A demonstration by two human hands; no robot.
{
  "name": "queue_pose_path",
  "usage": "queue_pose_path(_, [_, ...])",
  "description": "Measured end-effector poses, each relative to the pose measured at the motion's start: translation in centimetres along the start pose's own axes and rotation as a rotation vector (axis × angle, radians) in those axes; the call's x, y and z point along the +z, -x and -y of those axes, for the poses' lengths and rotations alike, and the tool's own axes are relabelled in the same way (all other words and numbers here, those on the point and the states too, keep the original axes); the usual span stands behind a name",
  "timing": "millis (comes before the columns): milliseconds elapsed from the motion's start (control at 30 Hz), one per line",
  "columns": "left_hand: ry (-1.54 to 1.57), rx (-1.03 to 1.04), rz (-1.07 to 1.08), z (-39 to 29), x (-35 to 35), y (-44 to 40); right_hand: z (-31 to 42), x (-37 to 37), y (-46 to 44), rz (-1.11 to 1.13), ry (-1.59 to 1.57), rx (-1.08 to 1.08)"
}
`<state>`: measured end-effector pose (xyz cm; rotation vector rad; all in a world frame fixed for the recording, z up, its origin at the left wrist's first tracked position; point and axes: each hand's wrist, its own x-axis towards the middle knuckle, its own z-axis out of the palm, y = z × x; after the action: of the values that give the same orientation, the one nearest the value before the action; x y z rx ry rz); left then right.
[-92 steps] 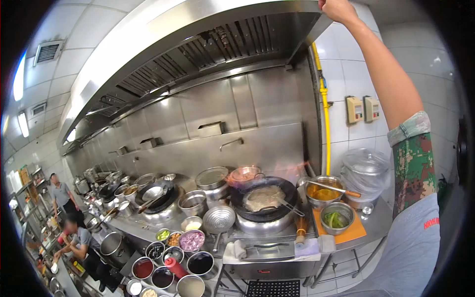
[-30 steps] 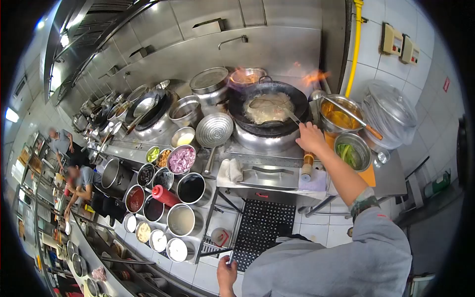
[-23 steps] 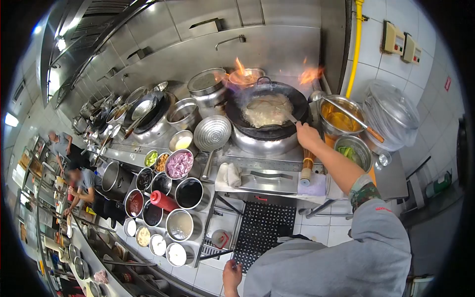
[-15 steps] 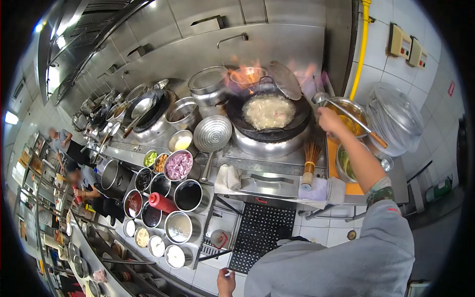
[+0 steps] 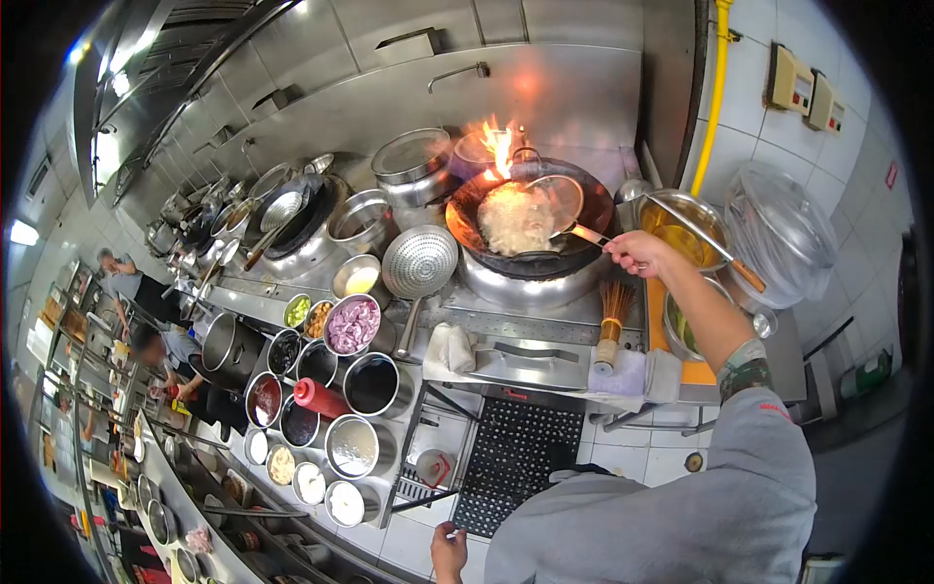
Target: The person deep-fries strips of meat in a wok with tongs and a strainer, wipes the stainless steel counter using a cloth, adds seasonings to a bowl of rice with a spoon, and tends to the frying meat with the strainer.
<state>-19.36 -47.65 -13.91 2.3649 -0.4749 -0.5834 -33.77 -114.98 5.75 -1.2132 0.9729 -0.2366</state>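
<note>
My right hand [image 5: 637, 253] is closed on the handle of a round wire strainer [image 5: 558, 200]. The strainer's head is tilted over the right part of a black wok [image 5: 588, 239], where pale food [image 5: 514, 216] sits in bubbling liquid. A flame [image 5: 500, 146] rises at the wok's back left edge. Low in the view, my left hand [image 5: 449, 550] hangs with its fingers curled near the floor mat; whether anything is in it is too small to tell.
Left of the wok lies a perforated ladle [image 5: 419, 263]. Sauce and ingredient pots, with a red bottle [image 5: 321, 398], stand at the front left. A bamboo brush [image 5: 610, 326] stands at the front. At right are an oil pot [image 5: 681, 231] and a ladle [image 5: 704, 239]. Two people are far left.
The strainer has come down from above the wok's back right to over the food. My right hand has moved lower. The flame at the back is brighter and taller.
</note>
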Motion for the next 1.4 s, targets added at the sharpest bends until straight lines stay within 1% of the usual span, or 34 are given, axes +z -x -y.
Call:
queue_pose_path(100, [0.056,-0.034,-0.006,-0.2,-1.2,1.0,-0.2,-1.2,0.1,0.030,-0.025,-0.039])
queue_pose_path(133, [0.077,-0.043,-0.017,0.2,-1.4,1.5,-0.2,-1.2,0.1,0.004,0.005,-0.028])
queue_pose_path(233, [-0.030,-0.118,-0.034,2.6,-1.5,2.3,-1.3,0.7,-1.7,0.035,-0.033,-0.026])
queue_pose_path(267, [-0.081,-0.101,-0.027,3.1,-1.5,2.2,-1.6,1.5,-2.3,0.041,-0.095,-0.027])
queue_pose_path(367, [-0.047,-0.065,-0.044,1.6,-2.2,2.3,-2.4,2.7,-2.1,0.050,-0.254,-0.070])
queue_pose_path(400, [-0.041,-0.069,-0.055,1.4,-2.3,2.3,-2.8,2.9,-1.4,0.019,-0.261,-0.082])
queue_pose_path(467, [-0.029,-0.080,-0.072,1.3,-2.4,2.3,-4.0,2.1,-0.9,0.048,-0.293,-0.102])
queue_pose_path(533, [-0.081,-0.061,-0.081,1.4,-2.3,2.7,-4.3,1.1,-0.2,0.052,-0.293,-0.109])
queue_pose_path(567, [-0.109,-0.051,-0.082,1.5,-2.2,2.9,-4.5,0.5,0.1,0.036,-0.262,-0.123])
queue_pose_path(667, [-0.057,-0.121,-0.030,1.8,-1.5,3.2,-3.9,-0.3,1.7,-0.028,-0.159,-0.154])
queue_pose_path(867, [0.008,-0.074,0.016,2.5,-0.7,2.0,-2.0,-1.5,4.0,-0.201,0.085,-0.201])
queue_pose_path(933, [-0.020,-0.006,-0.004,2.3,-0.9,1.4,-0.9,-1.5,4.4,-0.270,0.138,-0.199])
queue_pose_path(967, [-0.035,0.029,-0.015,2.2,-1.1,1.1,-0.3,-1.6,4.5,-0.320,0.209,-0.218])
queue_pose_path(1067, [-0.018,-0.017,-0.020,1.8,-1.6,0.5,0.5,-2.4,3.9,-0.456,0.398,-0.305])
queue_pose_path(1167, [-0.006,-0.030,-0.033,1.9,-1.6,0.5,2.0,-1.2,5.1,-0.545,0.593,-0.362])
queue_pose_path(1267, [-0.018,-0.020,-0.022,1.9,-1.5,0.4,2.9,0.1,5.1,-0.474,0.609,-0.390])
queue_pose_path(1367, [-0.004,0.014,0.001,1.7,-0.9,0.2,3.5,3.5,4.4,-0.438,0.648,-0.329])
queue_pose_path(1400, [0.009,0.016,0.006,1.2,-0.9,0.2,3.0,3.7,2.6,-0.420,0.684,-0.325])
